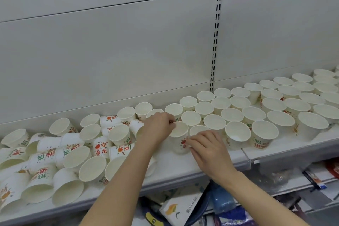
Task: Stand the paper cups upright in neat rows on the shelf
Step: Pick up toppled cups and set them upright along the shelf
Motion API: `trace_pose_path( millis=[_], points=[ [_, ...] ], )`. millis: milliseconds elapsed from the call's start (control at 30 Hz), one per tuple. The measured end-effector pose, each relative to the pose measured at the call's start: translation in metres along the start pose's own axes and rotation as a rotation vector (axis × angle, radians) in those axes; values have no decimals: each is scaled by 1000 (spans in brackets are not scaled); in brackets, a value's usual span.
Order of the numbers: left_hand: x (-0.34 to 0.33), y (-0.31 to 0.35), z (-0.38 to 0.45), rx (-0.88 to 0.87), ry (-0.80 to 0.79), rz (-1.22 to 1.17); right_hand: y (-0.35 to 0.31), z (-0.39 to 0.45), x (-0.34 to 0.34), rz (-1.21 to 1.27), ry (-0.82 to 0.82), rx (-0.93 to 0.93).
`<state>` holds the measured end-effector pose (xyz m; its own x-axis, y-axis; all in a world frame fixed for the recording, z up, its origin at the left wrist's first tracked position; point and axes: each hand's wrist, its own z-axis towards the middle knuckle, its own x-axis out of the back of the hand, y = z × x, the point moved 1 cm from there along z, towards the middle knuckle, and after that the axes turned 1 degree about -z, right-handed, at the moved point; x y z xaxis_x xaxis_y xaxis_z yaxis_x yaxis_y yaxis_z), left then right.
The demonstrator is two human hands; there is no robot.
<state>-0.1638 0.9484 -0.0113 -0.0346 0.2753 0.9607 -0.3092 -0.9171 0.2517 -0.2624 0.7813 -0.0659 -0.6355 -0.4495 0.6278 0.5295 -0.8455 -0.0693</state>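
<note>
White paper cups with red and green print cover the white shelf. On the right they stand upright in rows. On the left a jumbled pile of cups lies tipped and on its side. One upright cup stands at the left end of the front row. My left hand pinches its rim from above. My right hand touches its lower right side with its fingertips and hides part of the neighbouring cup.
The white back panel rises behind the shelf, with a slotted upright. Below the shelf's front edge a lower shelf holds packaged goods and boxes.
</note>
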Motion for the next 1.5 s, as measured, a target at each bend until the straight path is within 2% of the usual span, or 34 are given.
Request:
trace_pose_path(
  millis=[67, 200, 267, 333, 500, 600, 667, 767, 867, 967, 1033, 1167, 1233, 1333, 1500],
  points=[
    [-1, 0, 3, 6, -9, -16, 2, 3, 0, -33, -10, -4],
    [1, 0, -20, -69, 116, -132, 6, 3, -1, -58, -14, -20],
    [-1, 0, -37, -186, 79, -155, 7, 2, -1, -44, 1, -30],
    [-5, 0, -46, -275, 55, -74, 6, 5, -2, -34, 17, -28],
    [-11, -5, -47, -303, 11, -40, 1, 16, -15, -26, -21, 23],
    [8, -20, -41, -211, 28, -234, 4, 18, -23, -40, -56, 48],
    [28, -40, -29, -90, 130, -265, 5, 19, -22, -39, -45, 48],
    [49, -79, 0, 100, 231, -143, 2, 30, -17, -3, 8, 35],
    [45, -107, 29, 165, 129, 79, 1, 54, -21, 13, 41, 23],
    [31, -112, 47, 123, 7, 185, 0, 82, -39, 2, -33, 25],
    [26, -109, 53, 86, -19, 202, -1, 98, -55, -12, -121, 35],
    [23, -104, 55, 10, -63, 91, -7, 117, -76, -46, -314, 43],
    [29, -108, 49, 12, -52, 16, -13, 121, -75, -10, -354, 51],
    [46, -125, 33, 0, -18, -68, -27, 112, -71, 93, -379, 184],
    [55, -135, 6, -187, -213, -99, -53, 89, -59, 86, -502, 556]
  ],
)
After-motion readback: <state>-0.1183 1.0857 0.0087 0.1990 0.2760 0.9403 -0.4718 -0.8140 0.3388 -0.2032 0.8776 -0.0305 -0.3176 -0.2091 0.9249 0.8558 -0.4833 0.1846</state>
